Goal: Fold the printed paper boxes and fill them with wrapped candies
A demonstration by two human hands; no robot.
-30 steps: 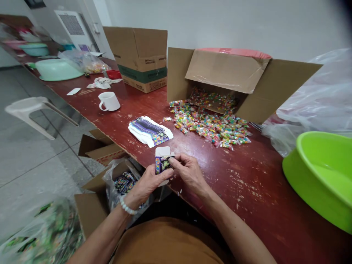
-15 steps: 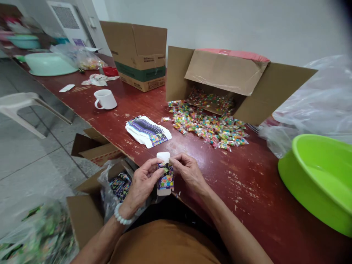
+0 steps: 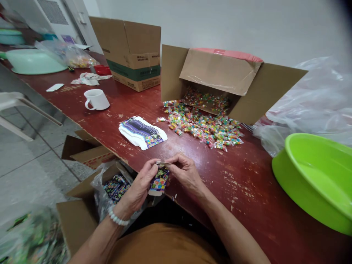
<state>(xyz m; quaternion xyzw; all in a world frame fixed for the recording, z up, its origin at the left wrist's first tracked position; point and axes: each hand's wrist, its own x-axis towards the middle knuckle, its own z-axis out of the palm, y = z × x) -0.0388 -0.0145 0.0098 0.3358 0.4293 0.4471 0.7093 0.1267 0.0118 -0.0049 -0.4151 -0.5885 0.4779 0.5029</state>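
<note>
My left hand (image 3: 139,184), with a white bead bracelet (image 3: 117,219) on the wrist, and my right hand (image 3: 187,174) both grip a small printed carton (image 3: 159,181) just above the table's front edge. Its colourful face shows, and its white top flap lies nearly flat at my fingertips. Beyond my hands lies a stack of flat printed carton blanks (image 3: 143,134), white side partly showing. Farther on, a spill of small wrapped candies (image 3: 203,128) spreads from a tipped cardboard box (image 3: 211,73).
A bright green plastic basin (image 3: 310,176) stands at the right, beside a clear plastic sheet (image 3: 310,110). On the scuffed red table (image 3: 242,179) are a white mug (image 3: 96,99) and a closed-bottom cardboard box (image 3: 129,55). Below left, an open box (image 3: 82,216) holds bagged printed cartons.
The carton has turned from upright with its white flap raised to having that flap folded down at the top. My view has shifted slightly left.
</note>
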